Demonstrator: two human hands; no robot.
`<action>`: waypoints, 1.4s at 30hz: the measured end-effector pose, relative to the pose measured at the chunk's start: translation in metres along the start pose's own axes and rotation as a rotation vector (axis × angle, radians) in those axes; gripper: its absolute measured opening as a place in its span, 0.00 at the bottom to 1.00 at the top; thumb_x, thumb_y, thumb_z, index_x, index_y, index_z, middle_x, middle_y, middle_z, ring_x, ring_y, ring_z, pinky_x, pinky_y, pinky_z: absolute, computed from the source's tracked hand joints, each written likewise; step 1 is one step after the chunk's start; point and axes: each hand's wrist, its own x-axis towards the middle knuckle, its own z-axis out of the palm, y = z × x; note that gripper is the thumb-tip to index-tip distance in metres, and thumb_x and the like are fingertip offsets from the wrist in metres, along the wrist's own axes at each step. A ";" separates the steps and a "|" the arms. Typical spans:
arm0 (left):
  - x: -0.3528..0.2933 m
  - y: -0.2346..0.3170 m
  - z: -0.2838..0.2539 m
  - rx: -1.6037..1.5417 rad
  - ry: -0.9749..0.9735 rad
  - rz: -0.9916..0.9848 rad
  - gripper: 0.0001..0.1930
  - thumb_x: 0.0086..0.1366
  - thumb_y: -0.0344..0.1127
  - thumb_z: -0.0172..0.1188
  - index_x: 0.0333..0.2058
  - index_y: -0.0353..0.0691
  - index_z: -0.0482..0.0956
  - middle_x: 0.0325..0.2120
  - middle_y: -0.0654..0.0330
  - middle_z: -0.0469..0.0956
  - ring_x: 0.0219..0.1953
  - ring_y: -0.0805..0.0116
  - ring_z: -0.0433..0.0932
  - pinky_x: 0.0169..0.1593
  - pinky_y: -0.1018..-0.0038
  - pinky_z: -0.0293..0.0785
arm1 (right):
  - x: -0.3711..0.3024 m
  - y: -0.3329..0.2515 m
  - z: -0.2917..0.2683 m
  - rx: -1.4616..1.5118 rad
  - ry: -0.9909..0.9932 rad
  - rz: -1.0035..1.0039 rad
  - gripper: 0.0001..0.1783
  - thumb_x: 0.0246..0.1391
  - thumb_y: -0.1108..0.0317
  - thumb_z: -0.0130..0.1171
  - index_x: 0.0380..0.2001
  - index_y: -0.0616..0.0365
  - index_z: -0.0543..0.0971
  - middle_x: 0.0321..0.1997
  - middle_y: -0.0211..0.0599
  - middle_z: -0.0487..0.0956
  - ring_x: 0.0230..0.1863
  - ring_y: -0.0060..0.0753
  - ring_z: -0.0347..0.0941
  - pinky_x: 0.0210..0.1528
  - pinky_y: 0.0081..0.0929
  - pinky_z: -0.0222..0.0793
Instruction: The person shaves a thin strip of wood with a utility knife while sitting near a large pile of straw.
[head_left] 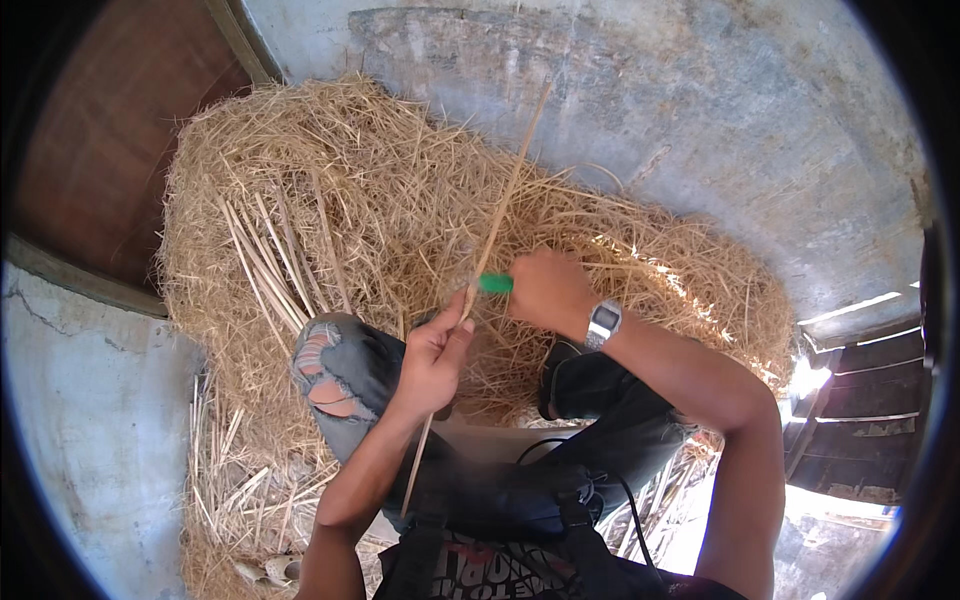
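My left hand [433, 365] is closed around a long, thin strip of pale wood or bamboo [514, 177]. The strip slants from beside my lap up toward the wall, its lower end passing below the hand. Just above the left fingers, a short green object [495, 283] meets the strip. My right hand [552, 288], with a watch at the wrist, is closed around the green object's other end. Only that green part shows, so its kind is unclear. Over my bent left knee lies a bundle of similar thin sticks [272, 262].
A big heap of dry straw [330, 150] spreads in front of me against a grey-blue wall [700, 110]. At the upper left is a brown panel [120, 150]. Loose stick pieces [245, 490] litter the lower left. Dark wooden slats [865, 400] stand at the right.
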 end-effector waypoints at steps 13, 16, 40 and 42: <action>-0.016 -0.005 0.002 0.117 -0.199 -0.050 0.26 0.77 0.29 0.52 0.70 0.32 0.62 0.21 0.76 0.61 0.23 0.87 0.56 0.26 0.82 0.54 | 0.048 0.171 -0.046 0.085 0.292 0.488 0.13 0.44 0.66 0.62 0.23 0.69 0.80 0.24 0.60 0.80 0.28 0.56 0.81 0.35 0.48 0.79; -0.018 -0.008 0.004 0.153 -0.258 -0.058 0.26 0.77 0.29 0.52 0.71 0.33 0.62 0.21 0.76 0.59 0.22 0.86 0.55 0.25 0.82 0.54 | 0.033 0.218 -0.048 -0.011 0.367 0.569 0.16 0.46 0.63 0.63 0.27 0.70 0.81 0.29 0.62 0.82 0.33 0.58 0.82 0.40 0.48 0.80; -0.004 -0.004 0.005 -0.434 -0.234 -0.172 0.25 0.80 0.32 0.44 0.73 0.44 0.60 0.16 0.71 0.55 0.15 0.82 0.51 0.19 0.81 0.51 | 0.001 0.118 -0.060 0.029 0.319 0.193 0.15 0.46 0.62 0.63 0.25 0.68 0.82 0.26 0.58 0.79 0.30 0.60 0.78 0.37 0.49 0.76; -0.002 -0.003 0.001 -0.433 -0.206 -0.167 0.25 0.79 0.32 0.44 0.73 0.45 0.61 0.16 0.72 0.55 0.15 0.82 0.51 0.19 0.81 0.51 | 0.006 0.078 -0.051 0.003 0.193 0.121 0.14 0.45 0.63 0.63 0.23 0.67 0.81 0.22 0.56 0.77 0.29 0.60 0.77 0.35 0.50 0.75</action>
